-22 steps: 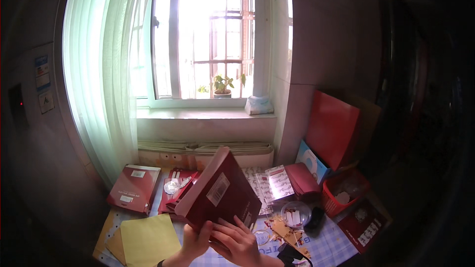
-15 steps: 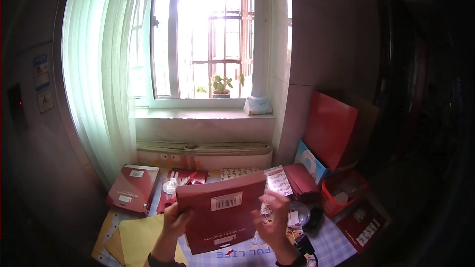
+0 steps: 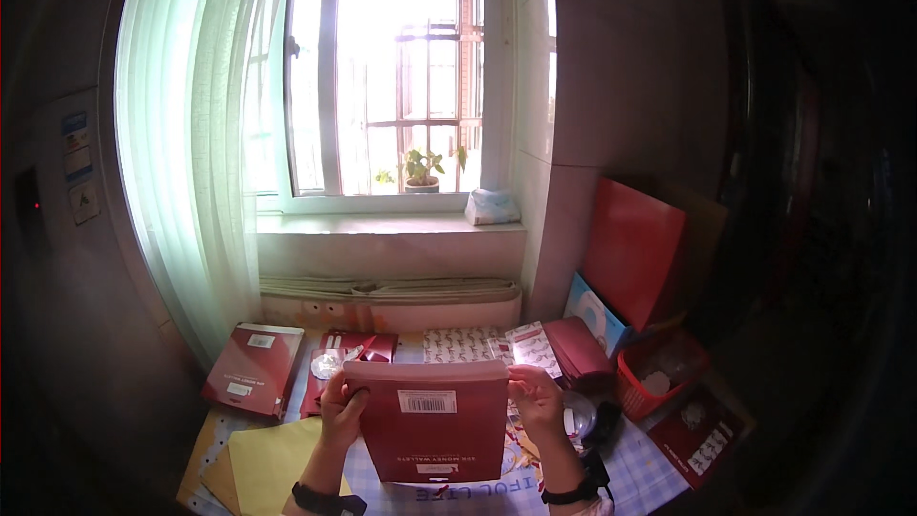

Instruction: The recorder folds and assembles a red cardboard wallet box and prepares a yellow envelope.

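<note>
A thick red flat pack [image 3: 432, 438] stands tilted up in front of me, with a white barcode label near its upper edge. My left hand [image 3: 342, 411] grips its left side, thumb on the front and fingers behind. At the upper right corner, the fingers of my right hand [image 3: 538, 403] close on the pack's edge; part of them is hidden behind it. Another red pack [image 3: 252, 373] of the same look lies at the table's left. Just beyond the held pack are red wallets [image 3: 377, 345] with a shiny clear wrapper [image 3: 329, 363] beside them.
A yellow sheet [image 3: 275, 463] lies at the near left of the checked tablecloth [image 3: 626, 468]. Patterned cards [image 3: 458, 344] and dark red wallets [image 3: 576, 349] sit at the back. To the right stand a red basket [image 3: 666, 373], a blue board and a large red panel [image 3: 635, 248].
The pack has straightened from a slant and sunk slightly. My right hand, apart from the pack before with fingers spread, has come onto its upper right corner.
</note>
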A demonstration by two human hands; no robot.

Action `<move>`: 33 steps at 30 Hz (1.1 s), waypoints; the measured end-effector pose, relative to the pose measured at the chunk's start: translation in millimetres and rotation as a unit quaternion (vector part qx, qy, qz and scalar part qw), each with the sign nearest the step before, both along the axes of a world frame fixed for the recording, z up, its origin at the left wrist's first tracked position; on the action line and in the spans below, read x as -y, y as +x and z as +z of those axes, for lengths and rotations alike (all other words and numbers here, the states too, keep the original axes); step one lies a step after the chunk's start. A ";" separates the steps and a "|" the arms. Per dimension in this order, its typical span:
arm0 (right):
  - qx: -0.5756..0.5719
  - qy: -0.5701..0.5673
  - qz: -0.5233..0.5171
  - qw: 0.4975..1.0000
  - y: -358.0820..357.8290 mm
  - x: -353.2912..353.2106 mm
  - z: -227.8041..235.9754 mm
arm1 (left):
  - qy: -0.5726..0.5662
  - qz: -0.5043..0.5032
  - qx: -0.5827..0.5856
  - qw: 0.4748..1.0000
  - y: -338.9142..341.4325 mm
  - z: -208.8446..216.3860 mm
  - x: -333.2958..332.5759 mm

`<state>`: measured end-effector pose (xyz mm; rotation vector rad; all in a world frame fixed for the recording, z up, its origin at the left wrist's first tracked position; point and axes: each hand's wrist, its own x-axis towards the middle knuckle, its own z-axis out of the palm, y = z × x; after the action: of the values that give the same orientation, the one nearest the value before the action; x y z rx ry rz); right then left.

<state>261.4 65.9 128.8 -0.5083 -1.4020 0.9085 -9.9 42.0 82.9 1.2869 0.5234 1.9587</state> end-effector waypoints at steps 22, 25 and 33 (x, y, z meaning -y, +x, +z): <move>0.087 0.025 0.052 0.995 17.3 -21.3 -21.3 | 0.013 0.030 -0.011 0.999 5.6 0.5 -0.3; 0.076 0.009 0.085 0.993 18.0 -15.5 -13.8 | 0.007 0.007 -0.002 1.000 4.0 -0.5 0.9; 0.077 -0.072 0.112 0.988 17.7 -6.2 0.5 | 0.015 -0.056 0.044 0.997 0.9 2.9 4.6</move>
<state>279.1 72.1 129.3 -0.5457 -1.5628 1.1794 -9.0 37.5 85.8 1.2148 0.3722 1.9256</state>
